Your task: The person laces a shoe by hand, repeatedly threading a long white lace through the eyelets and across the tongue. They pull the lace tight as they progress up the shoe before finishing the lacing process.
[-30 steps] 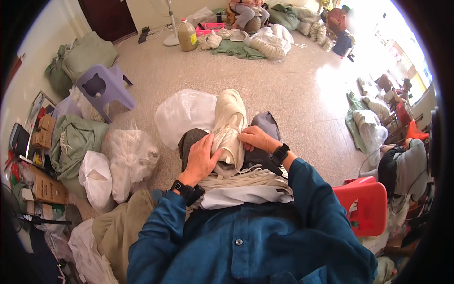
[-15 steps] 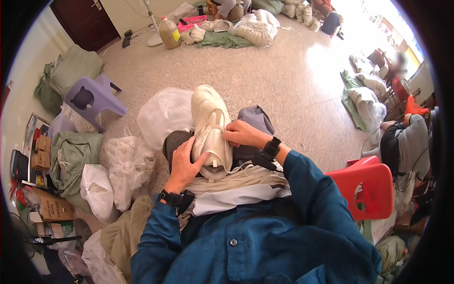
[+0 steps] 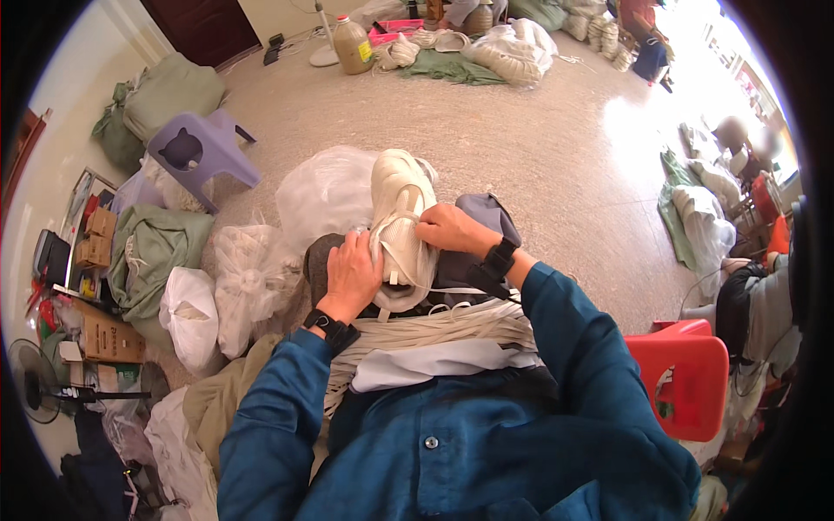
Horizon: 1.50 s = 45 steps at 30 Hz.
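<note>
A cream-white sneaker (image 3: 398, 195) rests on my lap, toe pointing away from me. My left hand (image 3: 352, 276) grips its left side near the heel. My right hand (image 3: 450, 229) pinches a white lace (image 3: 408, 260) at the eyelets on the shoe's upper. A bundle of white laces (image 3: 434, 334) lies across my lap just below the shoe. Both wrists wear black bands, and my sleeves are blue.
Clear plastic bags (image 3: 326, 187) and white bags (image 3: 191, 313) lie to my left with green sacks (image 3: 152, 247). A lilac stool (image 3: 195, 152) stands further left, a red plastic stool (image 3: 686, 373) at my right. Cardboard boxes (image 3: 104, 334) and a fan (image 3: 39, 391) sit at far left.
The view has dropped closer to the shoe. My right hand has shifted slightly along the laces; my left hand keeps its hold on the shoe.
</note>
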Available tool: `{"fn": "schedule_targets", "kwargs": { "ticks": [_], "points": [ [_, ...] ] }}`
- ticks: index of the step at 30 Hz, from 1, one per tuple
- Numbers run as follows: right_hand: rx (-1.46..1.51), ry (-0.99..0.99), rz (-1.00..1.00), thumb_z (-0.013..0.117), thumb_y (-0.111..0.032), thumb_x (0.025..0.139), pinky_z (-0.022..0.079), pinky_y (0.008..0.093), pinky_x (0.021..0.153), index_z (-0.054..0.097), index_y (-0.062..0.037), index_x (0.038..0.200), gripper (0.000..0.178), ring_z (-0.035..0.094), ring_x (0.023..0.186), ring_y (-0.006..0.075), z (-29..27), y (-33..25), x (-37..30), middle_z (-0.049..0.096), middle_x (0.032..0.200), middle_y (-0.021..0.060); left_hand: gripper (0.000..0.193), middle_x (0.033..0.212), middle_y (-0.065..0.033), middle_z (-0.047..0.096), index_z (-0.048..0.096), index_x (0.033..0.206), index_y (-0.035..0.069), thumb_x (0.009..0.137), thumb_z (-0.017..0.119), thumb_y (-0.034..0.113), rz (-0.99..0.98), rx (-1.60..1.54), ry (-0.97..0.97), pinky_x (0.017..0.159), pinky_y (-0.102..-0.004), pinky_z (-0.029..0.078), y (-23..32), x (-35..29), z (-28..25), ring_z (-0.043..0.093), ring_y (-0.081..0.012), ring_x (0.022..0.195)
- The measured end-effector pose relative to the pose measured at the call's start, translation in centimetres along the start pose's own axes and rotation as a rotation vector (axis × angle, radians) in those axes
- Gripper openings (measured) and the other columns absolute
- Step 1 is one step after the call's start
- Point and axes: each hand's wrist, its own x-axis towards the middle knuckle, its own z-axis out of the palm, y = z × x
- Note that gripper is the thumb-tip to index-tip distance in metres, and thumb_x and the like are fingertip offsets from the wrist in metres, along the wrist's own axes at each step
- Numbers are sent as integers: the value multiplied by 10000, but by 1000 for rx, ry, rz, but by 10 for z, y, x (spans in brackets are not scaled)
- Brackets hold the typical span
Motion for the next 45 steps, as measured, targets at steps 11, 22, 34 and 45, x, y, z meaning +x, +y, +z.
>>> {"fn": "schedule_targets", "kwargs": {
  "ticks": [11, 22, 34, 45],
  "points": [
    [-141, 212, -85, 577, -309, 903, 510, 536, 632, 615, 20, 740, 369, 649, 682, 455, 18, -6, -38, 637, 701, 267, 478, 1235, -211, 605, 587, 1274, -37, 892, 690, 230, -28, -334, -211, 980, -445, 467, -1, -3, -54, 601, -377, 1152],
    [-281, 67, 70, 568, -245, 894, 462, 520, 634, 556, 24, 742, 309, 599, 694, 464, 4, -14, -29, 594, 703, 260, 210, 968, -115, 592, 669, 996, 45, 803, 750, 59, 236, -379, 14, 811, -418, 472, 20, 33, -39, 587, -321, 920],
    [-279, 104, -106, 565, -211, 853, 483, 540, 639, 602, 4, 703, 265, 620, 685, 458, 3, -31, -34, 619, 692, 250, 111, 855, -99, 623, 591, 904, 62, 845, 638, 144, 376, 5, -73, 729, -391, 492, 32, 45, -3, 640, -276, 828],
    [-18, 203, 106, 645, -265, 853, 491, 483, 638, 568, 4, 947, 295, 651, 692, 390, 15, -5, -38, 647, 722, 213, 86, 782, -122, 651, 612, 867, 76, 910, 547, 112, 173, 260, -17, 683, -488, 457, -53, 51, -100, 652, -346, 743]
  ]
}}
